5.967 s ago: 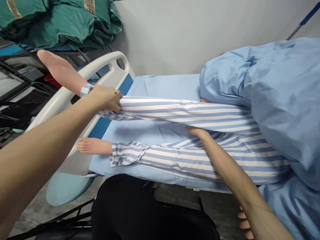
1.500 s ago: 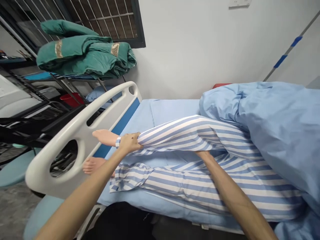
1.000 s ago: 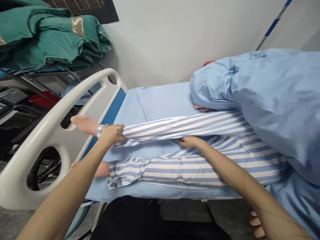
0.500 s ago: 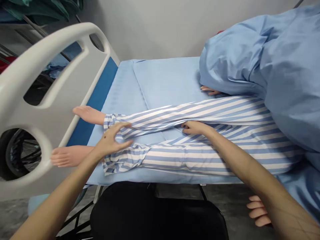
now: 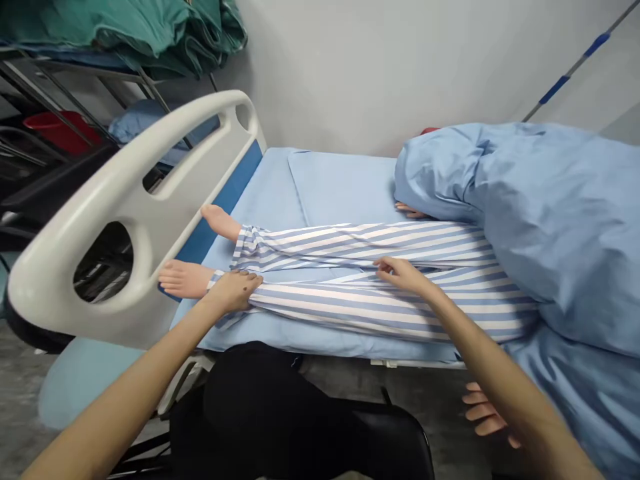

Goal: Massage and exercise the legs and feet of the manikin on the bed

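Observation:
A manikin-like figure in blue-and-white striped trousers (image 5: 360, 303) lies on the bed, both legs stretched out side by side. My left hand (image 5: 235, 291) is wrapped over the near leg just above the ankle, gripping the trouser leg; its thumb side is hidden. The near foot (image 5: 185, 279) sticks out past that hand, toes up against the footboard. Farther back, the other foot (image 5: 221, 222) rests on the mattress edge. Over the near leg around the knee is my right hand (image 5: 403, 273), fingers loosely bent and apart. Whether it touches the cloth I cannot tell.
A white footboard (image 5: 165, 167) closes the bed's left end. A blue quilt (image 5: 560, 220) is heaped over the upper body, and the figure's hand (image 5: 485, 410) hangs below it. A black chair (image 5: 395, 427) stands in front; green bundled cloth (image 5: 150, 30) lies on a rack behind.
The far leg, earlier held raised and bent, now lies flat. My left hand let it go and moved to the near ankle. My right hand has come out from beside the far knee.

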{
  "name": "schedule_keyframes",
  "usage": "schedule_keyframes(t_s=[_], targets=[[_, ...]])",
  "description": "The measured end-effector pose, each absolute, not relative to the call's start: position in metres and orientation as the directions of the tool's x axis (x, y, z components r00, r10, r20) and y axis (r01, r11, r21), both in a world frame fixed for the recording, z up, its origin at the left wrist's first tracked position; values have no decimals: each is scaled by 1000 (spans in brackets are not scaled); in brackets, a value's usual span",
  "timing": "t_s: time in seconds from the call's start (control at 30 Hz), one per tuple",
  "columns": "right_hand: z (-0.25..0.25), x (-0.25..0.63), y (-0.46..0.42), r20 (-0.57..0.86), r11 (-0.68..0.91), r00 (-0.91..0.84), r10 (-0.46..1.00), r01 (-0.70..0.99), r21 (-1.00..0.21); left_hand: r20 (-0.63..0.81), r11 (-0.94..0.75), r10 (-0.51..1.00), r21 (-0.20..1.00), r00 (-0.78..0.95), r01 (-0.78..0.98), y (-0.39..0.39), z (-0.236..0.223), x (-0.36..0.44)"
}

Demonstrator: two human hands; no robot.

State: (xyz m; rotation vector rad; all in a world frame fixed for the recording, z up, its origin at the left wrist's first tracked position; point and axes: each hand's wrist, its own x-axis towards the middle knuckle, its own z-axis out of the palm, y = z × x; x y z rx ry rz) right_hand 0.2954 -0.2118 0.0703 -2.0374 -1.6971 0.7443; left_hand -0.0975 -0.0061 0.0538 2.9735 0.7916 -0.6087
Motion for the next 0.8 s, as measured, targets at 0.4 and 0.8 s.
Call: schedule_keyframes(t_s=[0.4,0.8], targets=[[10,176,-388,-307,-351,366,879,58,-935,-157,-884,400,193,903,425,-80,51,-29],[-13,186,-373,-493,-259,538,683,-453,-853,-206,-800,592,-34,779,599,-34,42,-83]])
